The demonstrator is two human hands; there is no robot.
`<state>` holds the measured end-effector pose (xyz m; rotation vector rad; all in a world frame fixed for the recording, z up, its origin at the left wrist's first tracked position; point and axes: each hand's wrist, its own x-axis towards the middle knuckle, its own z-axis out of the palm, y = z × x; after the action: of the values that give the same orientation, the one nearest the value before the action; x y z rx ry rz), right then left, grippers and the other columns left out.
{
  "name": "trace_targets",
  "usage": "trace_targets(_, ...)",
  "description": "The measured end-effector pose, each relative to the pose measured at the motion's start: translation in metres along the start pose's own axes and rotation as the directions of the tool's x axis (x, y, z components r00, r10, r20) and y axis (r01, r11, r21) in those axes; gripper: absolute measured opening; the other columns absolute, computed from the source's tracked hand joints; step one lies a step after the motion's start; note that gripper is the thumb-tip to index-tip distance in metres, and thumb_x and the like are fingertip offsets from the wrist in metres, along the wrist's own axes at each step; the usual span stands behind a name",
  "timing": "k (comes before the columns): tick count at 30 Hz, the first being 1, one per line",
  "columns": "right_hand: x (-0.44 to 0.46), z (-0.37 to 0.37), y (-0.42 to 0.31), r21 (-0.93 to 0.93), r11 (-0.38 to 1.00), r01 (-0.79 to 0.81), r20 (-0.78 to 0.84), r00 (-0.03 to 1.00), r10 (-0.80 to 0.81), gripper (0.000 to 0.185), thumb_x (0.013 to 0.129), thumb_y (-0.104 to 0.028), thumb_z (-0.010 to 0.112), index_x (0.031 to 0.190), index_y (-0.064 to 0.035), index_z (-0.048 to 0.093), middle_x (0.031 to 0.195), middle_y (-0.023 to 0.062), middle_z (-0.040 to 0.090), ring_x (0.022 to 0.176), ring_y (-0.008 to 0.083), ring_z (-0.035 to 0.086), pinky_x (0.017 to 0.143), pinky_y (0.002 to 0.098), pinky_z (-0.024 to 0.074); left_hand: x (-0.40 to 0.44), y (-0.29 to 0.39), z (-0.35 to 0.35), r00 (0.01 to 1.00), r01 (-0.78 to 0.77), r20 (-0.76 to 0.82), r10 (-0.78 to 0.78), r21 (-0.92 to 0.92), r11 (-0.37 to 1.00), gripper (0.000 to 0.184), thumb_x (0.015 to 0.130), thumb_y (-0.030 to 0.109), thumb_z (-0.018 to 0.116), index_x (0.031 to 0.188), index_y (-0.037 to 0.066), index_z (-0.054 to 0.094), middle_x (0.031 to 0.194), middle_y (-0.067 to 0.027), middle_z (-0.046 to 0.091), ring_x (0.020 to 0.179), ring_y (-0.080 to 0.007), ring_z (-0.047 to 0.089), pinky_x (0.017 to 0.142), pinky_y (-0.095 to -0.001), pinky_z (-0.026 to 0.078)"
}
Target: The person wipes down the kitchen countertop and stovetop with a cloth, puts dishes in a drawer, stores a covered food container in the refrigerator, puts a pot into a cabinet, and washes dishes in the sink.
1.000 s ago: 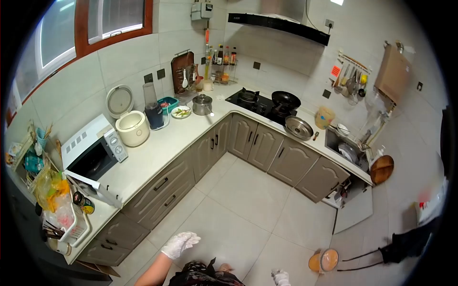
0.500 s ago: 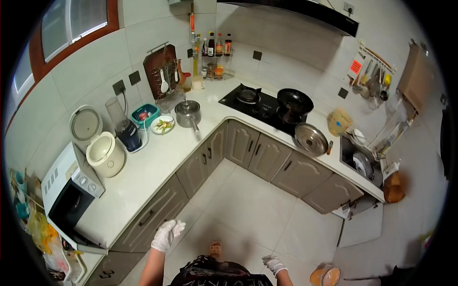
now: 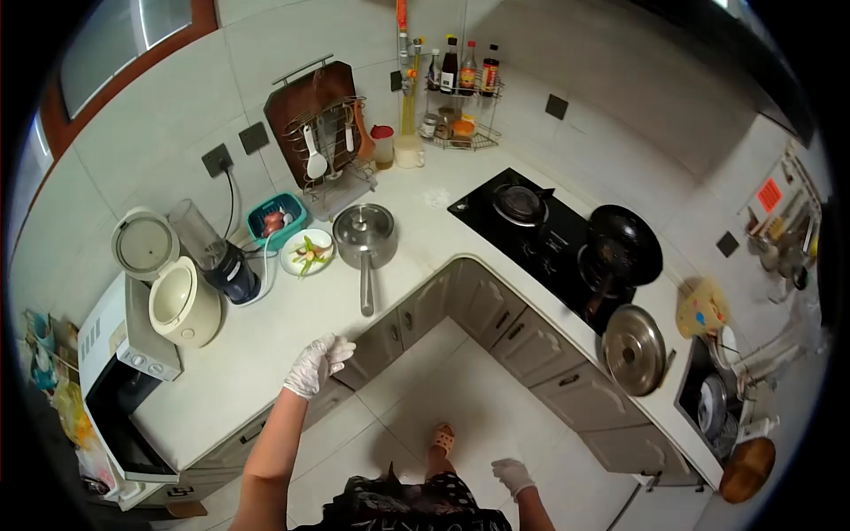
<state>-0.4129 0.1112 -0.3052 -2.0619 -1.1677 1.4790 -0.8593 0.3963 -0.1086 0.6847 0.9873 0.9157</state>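
My left hand (image 3: 317, 365), in a thin white glove, hangs in the air by the counter's front edge. Its fingers are loosely stretched, and nothing shows in them. Nearest to it is a lidded steel saucepan (image 3: 365, 252), whose handle points at the counter edge. Low over the floor, my right hand (image 3: 513, 476), also gloved, hangs at my side with its fingers loosely apart and holds nothing visible. Left of the saucepan a white plate (image 3: 291, 258) carries cut green and pale vegetables. A teal basket (image 3: 298, 212) with reddish onion-like vegetables sits behind the plate.
On the left stand a blender (image 3: 235, 274), an open rice cooker (image 3: 188, 310) and a microwave (image 3: 150, 354) with its door open. A black wok (image 3: 636, 239) sits on the gas hob (image 3: 553, 237). Beside it are a steel lid (image 3: 634, 350) and a sink (image 3: 686, 376).
I have come closer to the counter corner, and the view has turned. My left hand has risen toward the counter edge near the saucepan. My right hand stays low.
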Motion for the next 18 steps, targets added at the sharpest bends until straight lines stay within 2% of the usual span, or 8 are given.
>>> trace_targets(1,0.028,-0.005,-0.003,-0.075,0.993,0.09,0.034,0.996,-0.088,0.032,0.077,-0.021,0.059,0.104,-0.004,0.063,0.088,0.0073,0.066,0.073,0.0149,0.059,0.065,0.0265,0.0481,0.017,0.01,0.006,0.999,0.034,-0.028,-0.036,-0.054,0.998,0.041,0.085,0.04,0.056,0.107,0.005,0.053,0.101,-0.0121,0.063,0.091,-0.0207,0.061,0.07,-0.0286,0.048)
trace_targets(5,0.074,-0.054,-0.22,-0.019,0.98,-0.199,0.203,0.959,0.199,0.04,0.082,-0.026,0.05,0.116,-0.0056,0.055,0.111,0.0125,0.059,0.102,0.0235,0.056,0.087,0.0302,0.0417,0.094,0.034,0.025,0.994,0.068,-0.071,-0.079,-0.139,0.988,0.043,0.084,0.042,0.057,0.105,0.005,0.053,0.09,-0.01,0.061,0.089,-0.021,0.06,0.07,-0.0296,0.048)
trace_targets(6,0.115,-0.045,-0.219,-0.026,0.996,-0.085,0.264,0.96,0.089,0.043,0.082,-0.026,0.05,0.12,-0.0062,0.052,0.116,0.0138,0.056,0.106,0.0241,0.053,0.09,0.0301,0.0396,0.12,0.032,0.02,0.978,0.09,-0.175,-0.115,-0.141,0.986,0.045,0.085,0.043,0.055,0.106,0.003,0.053,0.089,-0.0092,0.058,0.081,-0.0205,0.058,0.071,-0.0309,0.048)
trace_targets(9,0.222,-0.006,-0.235,0.017,0.997,0.078,0.357,0.931,-0.079,0.048,0.082,-0.027,0.052,0.126,-0.0077,0.047,0.125,0.0172,0.049,0.116,0.0261,0.047,0.096,0.0303,0.0354,0.186,0.022,-0.012,0.993,0.103,-0.054,-0.105,-0.052,0.993,0.05,0.085,0.044,0.053,0.109,0.0,0.051,0.091,-0.01,0.057,0.075,-0.0211,0.056,0.073,-0.0338,0.049)
trace_targets(12,0.317,0.054,-0.245,-0.288,0.928,0.236,0.252,0.954,-0.164,0.052,0.08,-0.028,0.057,0.126,-0.0073,0.046,0.125,0.0144,0.049,0.117,0.026,0.045,0.097,0.0324,0.036,0.212,0.041,0.018,0.991,0.123,-0.038,-0.126,-0.061,0.99,0.047,0.089,0.04,0.049,0.111,-0.002,0.052,0.101,-0.016,0.059,0.084,-0.0211,0.06,0.072,-0.0314,0.051)
trace_targets(14,0.379,0.096,-0.244,-0.24,0.942,0.233,0.161,0.967,-0.198,0.05,0.081,-0.025,0.055,0.127,-0.0078,0.044,0.126,0.0151,0.048,0.117,0.0264,0.044,0.098,0.0327,0.0352,0.228,0.056,0.041,0.989,0.142,-0.015,-0.146,-0.139,0.98,0.038,0.09,0.03,0.05,0.109,-0.002,0.053,0.11,-0.0204,0.057,0.092,-0.0212,0.061,0.064,-0.0268,0.054)
trace_targets(17,0.435,0.131,-0.252,-0.073,0.975,0.212,0.102,0.974,-0.204,0.046,0.081,-0.022,0.055,0.123,-0.0067,0.045,0.12,0.0138,0.05,0.111,0.0254,0.046,0.093,0.0319,0.0369,0.256,0.055,0.025,0.978,0.21,0.055,-0.203,-0.217,0.953,0.036,0.09,0.026,0.051,0.112,-0.003,0.048,0.111,-0.0215,0.056,0.082,-0.0194,0.062,0.061,-0.0254,0.055)
trace_targets(18,0.449,0.14,-0.255,-0.02,0.978,0.206,0.099,0.974,-0.203,0.045,0.081,-0.021,0.055,0.122,-0.0064,0.046,0.118,0.0134,0.051,0.109,0.025,0.047,0.092,0.0316,0.0375,0.257,0.06,0.038,0.97,0.213,-0.047,-0.238,-0.304,0.929,0.033,0.092,0.022,0.048,0.113,-0.004,0.046,0.097,-0.0157,0.061,0.062,-0.0134,0.058,0.052,-0.0218,0.051)
